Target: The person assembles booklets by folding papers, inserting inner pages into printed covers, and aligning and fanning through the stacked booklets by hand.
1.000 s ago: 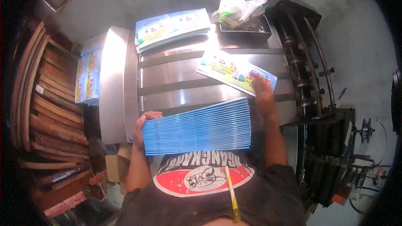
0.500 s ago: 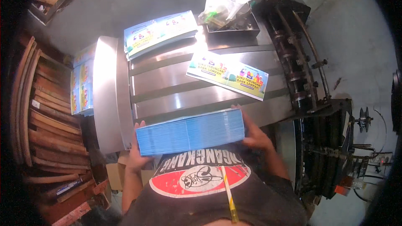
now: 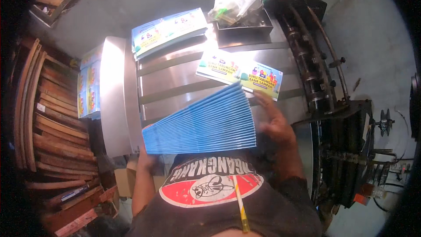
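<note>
A thick stack of blue-edged booklets [image 3: 201, 123] stands in front of my chest, its edges toward me. Its right end is fanned apart into separate layers, while the left end stays pressed tight. My left hand [image 3: 147, 154] is closed around that left end, most of its fingers hidden behind the stack. Just off the fanned end is my right hand [image 3: 277, 125], fingers stretched and thumb apart, holding nothing. Beyond the stack, a printed two-panel cover booklet [image 3: 239, 73] lies slanted on the metal slatted table [image 3: 175, 75], close to my right fingertips.
A pile of printed booklets [image 3: 169, 33] lies at the table's far left. Behind stands a dark box [image 3: 245, 35] with a plastic bag [image 3: 237, 0]. Black machinery with rollers [image 3: 313, 61] borders the right. At left are a wooden rack [image 3: 59, 123] and more booklets [image 3: 89, 87].
My right hand has come off the stack's right end and moved up. That end has gone from squared to fanned out, while my left hand keeps its hold.
</note>
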A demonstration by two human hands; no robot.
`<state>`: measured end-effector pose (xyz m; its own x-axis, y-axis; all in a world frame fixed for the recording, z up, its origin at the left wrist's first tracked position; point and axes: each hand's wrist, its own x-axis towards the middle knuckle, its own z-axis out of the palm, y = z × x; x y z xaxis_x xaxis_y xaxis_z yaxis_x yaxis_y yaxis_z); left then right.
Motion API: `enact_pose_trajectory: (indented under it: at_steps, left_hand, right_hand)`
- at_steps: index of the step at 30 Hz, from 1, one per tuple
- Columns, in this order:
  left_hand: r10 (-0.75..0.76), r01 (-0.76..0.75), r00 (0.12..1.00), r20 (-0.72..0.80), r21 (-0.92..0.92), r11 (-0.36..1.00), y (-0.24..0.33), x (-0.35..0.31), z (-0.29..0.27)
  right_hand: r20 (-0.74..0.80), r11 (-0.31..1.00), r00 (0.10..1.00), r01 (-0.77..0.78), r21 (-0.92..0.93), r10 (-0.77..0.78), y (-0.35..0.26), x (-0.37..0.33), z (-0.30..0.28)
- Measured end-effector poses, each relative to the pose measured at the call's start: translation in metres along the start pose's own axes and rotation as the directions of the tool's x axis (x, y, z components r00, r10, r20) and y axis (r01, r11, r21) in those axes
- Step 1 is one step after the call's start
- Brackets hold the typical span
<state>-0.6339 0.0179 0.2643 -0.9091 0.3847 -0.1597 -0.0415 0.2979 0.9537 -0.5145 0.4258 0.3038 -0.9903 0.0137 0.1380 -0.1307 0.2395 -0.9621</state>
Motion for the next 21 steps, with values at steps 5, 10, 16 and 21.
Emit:
enact_pose_trajectory:
  at_steps: [5,10,16,21]
  left_hand:
    - [-0.07,0.069,0.998,0.003,-0.239,0.969,-0.007,0.004,-0.002]
    - [0.022,-0.023,1.0,0.006,0.053,0.998,-0.031,0.009,-0.024]
    - [-0.02,0.011,0.999,0.039,0.211,0.978,-0.062,0.013,-0.042]
    - [0.016,-0.022,0.999,0.039,0.158,0.987,-0.059,0.018,-0.042]
  right_hand:
    - [0.016,0.78,0.999,0.045,-0.624,-0.045,-0.044,0.028,0.003]
    - [0.132,0.716,0.985,0.171,-0.677,-0.11,-0.052,0.052,0.011]
    - [0.188,0.662,0.974,0.222,-0.716,-0.123,-0.053,0.063,0.015]
    - [0.267,0.627,0.953,0.296,-0.721,-0.143,-0.058,0.065,0.015]
